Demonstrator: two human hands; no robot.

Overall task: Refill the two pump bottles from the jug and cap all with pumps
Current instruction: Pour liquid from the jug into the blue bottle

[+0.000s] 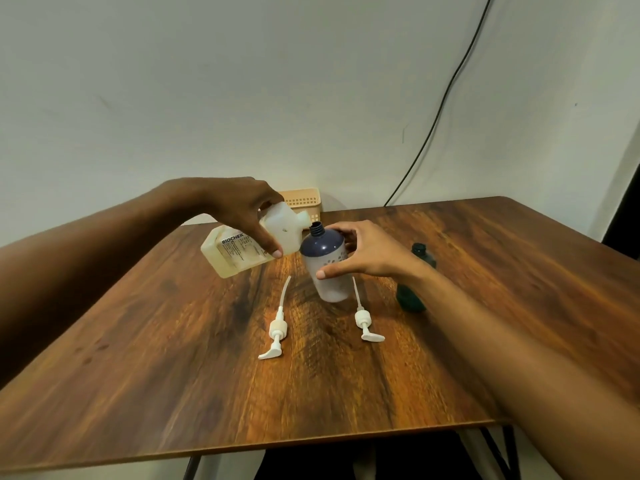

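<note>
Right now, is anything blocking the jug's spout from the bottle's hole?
Nothing visible does. The white plastic jug, tilted in the left hand, has its spout beside the uncapped dark blue bottle, steadied by the right hand.

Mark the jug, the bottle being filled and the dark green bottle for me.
jug [239, 252]: head view, on its labelled side.
blue-topped bottle [323, 245]: head view, on its dark shoulder below the open neck.
dark green bottle [424, 256]: head view, on its upper body beside the right forearm.

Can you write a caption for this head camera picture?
Left hand tips jug toward open bottle steadied by right hand; two pumps lie nearby.
</note>
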